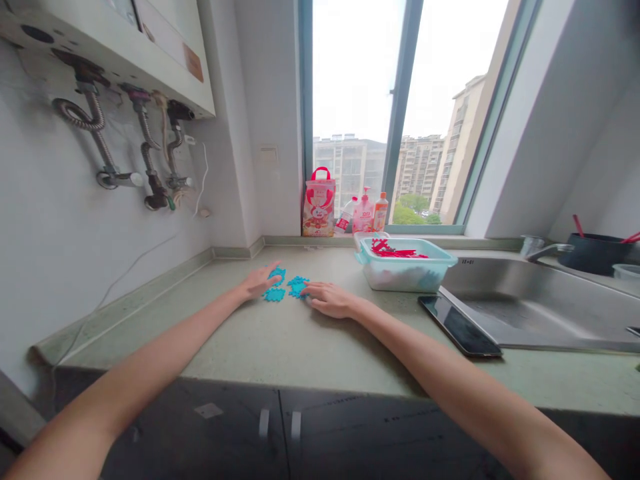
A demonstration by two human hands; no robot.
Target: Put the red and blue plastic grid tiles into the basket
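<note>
Several small teal toothed plastic pieces (pixel 283 285) lie together on the pale green countertop (pixel 300 340). My left hand (pixel 259 282) rests at their left side, fingers stretched flat over one piece. My right hand (pixel 330 299) lies at their right side, fingers loosely curved, fingertips touching the nearest teal piece. Neither hand has lifted anything off the counter.
A light teal plastic tub (pixel 403 265) holding red pieces stands to the right. A dark phone (pixel 459 325) lies beside the steel sink (pixel 540 303). Bottles and a red-and-white bag (pixel 319 203) stand on the window sill. Boiler pipes (pixel 145 160) hang on the left wall.
</note>
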